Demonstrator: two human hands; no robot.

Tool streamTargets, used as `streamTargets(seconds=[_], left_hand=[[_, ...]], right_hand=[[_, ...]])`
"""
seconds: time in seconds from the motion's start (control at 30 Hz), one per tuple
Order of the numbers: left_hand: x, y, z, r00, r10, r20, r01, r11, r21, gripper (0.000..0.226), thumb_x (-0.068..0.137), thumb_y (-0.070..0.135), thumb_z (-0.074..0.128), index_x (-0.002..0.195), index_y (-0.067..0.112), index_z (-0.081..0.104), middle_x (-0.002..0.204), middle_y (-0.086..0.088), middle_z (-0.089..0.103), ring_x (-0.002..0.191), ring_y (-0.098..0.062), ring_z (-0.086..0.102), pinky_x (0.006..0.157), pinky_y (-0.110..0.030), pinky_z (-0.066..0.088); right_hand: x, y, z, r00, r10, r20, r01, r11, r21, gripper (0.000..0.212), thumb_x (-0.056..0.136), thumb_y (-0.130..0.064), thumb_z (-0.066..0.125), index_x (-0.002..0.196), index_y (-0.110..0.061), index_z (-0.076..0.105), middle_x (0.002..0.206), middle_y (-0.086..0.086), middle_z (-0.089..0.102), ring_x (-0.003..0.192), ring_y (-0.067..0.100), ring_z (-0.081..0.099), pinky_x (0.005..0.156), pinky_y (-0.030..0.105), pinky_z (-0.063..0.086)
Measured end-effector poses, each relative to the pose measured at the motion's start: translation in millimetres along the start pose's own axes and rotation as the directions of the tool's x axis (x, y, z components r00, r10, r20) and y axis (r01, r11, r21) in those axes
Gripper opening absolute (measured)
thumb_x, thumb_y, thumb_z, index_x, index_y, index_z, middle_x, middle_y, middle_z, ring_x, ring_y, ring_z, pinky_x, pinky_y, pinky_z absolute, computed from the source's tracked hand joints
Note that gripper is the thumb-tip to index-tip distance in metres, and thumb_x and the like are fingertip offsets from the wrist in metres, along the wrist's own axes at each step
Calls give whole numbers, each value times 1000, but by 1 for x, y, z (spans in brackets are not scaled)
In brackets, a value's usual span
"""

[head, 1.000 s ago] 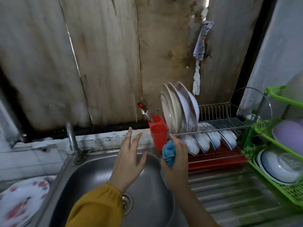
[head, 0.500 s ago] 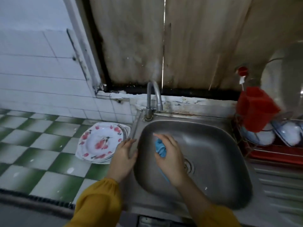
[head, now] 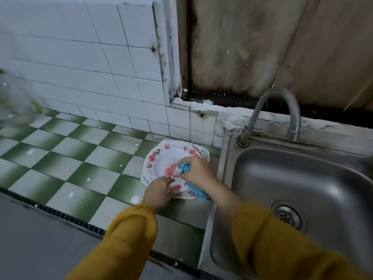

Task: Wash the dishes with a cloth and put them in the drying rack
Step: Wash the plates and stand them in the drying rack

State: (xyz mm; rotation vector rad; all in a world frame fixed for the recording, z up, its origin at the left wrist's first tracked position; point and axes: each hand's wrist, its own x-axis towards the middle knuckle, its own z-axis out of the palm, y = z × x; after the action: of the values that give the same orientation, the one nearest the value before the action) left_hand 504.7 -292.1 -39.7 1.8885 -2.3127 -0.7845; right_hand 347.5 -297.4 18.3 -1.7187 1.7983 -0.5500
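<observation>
Two hands, both at the plate stack.

Left to right:
- Blurred clear jar at frame 9 o'clock, not in play.
- Green-and-white tiled counter carries the floral plate. It sits on top of a small stack, just beside the left rim of the sink.
- Left hand is at the plate's 6 o'clock. Its fingers are fairly straight and laid on the near rim, not wrapped. Can't tell if the thumb hooks under.
- Right hand is at the plate's 3 o'clock, fingers curled tight round the blue cloth. The cloth is bunched at the plate's inner face, with its tail trailing toward 5 o'clock.
- The sink fills frame 3–4 o'clock, with the drain visible. The tap is at 2 o'clock, no water seen running.
- Drying rack not in view.

My read: the step is starting on the next dirty plate, steadied by the left hand and wiped by the right.

Next move probably needs a proper left-hand pinch on the rim to lift the top plate only. Then swing it toward 3 o'clock over the basin and scrub both faces there.

Risks: a slick rim slipping, or the plate below dragging along.
</observation>
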Motion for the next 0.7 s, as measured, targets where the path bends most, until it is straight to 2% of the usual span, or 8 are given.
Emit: streamTargets(seconds=[0.07,0.13,0.2,0.27,0.33,0.47,0.63,0.7], left_hand=[[13,-14,1,999,29,19,-30,998,61,42,100,31,51,141,23,49,143,0,50,130,-19,45,111,-32,32],[22,-24,1,997,46,67,-53,994,99,43,98,36,52,140,25,50,140,3,52,128,-18,45,112,-34,30],[28,-32,2,989,76,125,-91,988,126,44,97,40,55,137,24,53,137,3,54,128,-18,46,115,-36,27],[32,-39,3,983,105,150,-124,985,123,41,96,40,57,134,24,56,134,4,57,125,-17,48,114,-35,29],[34,-42,4,977,149,155,-173,973,156,41,96,37,57,134,22,56,135,4,58,125,-17,49,114,-34,32],[37,-49,3,959,216,181,-256,937,238,43,99,33,53,140,20,51,139,1,55,130,-18,47,117,-36,29],[32,-53,-3,953,256,161,-289,926,243,45,101,32,49,144,20,46,144,1,51,134,-17,42,118,-34,26],[28,-50,-5,950,282,135,-307,923,232,44,101,31,49,143,20,47,144,2,51,134,-17,43,118,-34,26]], right_hand=[[16,1,14,996,21,84,-14,997,-82,46,83,-24,72,128,-25,61,123,4,61,110,23,56,84,29,48],[27,3,27,983,51,177,-15,979,-202,49,85,-24,70,132,-22,55,120,6,60,100,22,56,76,28,46],[34,7,38,968,82,239,0,947,-323,44,85,-25,69,126,-17,56,110,7,61,89,21,56,71,27,47],[40,10,47,955,102,278,14,922,-388,36,85,-23,69,118,-13,58,106,9,63,88,23,58,77,31,54],[43,14,52,942,125,311,15,912,-411,35,84,-22,70,115,-12,58,106,10,62,90,23,60,82,33,55],[47,15,55,932,148,331,15,896,-443,41,80,-23,75,114,-10,59,106,9,62,92,23,61,82,35,56],[48,11,44,915,113,388,74,897,-435,48,75,-24,78,119,-12,62,106,8,63,91,24,61,79,32,57],[43,10,40,907,86,413,122,883,-454,47,75,-24,77,119,-16,64,105,7,64,89,22,61,72,28,55]])
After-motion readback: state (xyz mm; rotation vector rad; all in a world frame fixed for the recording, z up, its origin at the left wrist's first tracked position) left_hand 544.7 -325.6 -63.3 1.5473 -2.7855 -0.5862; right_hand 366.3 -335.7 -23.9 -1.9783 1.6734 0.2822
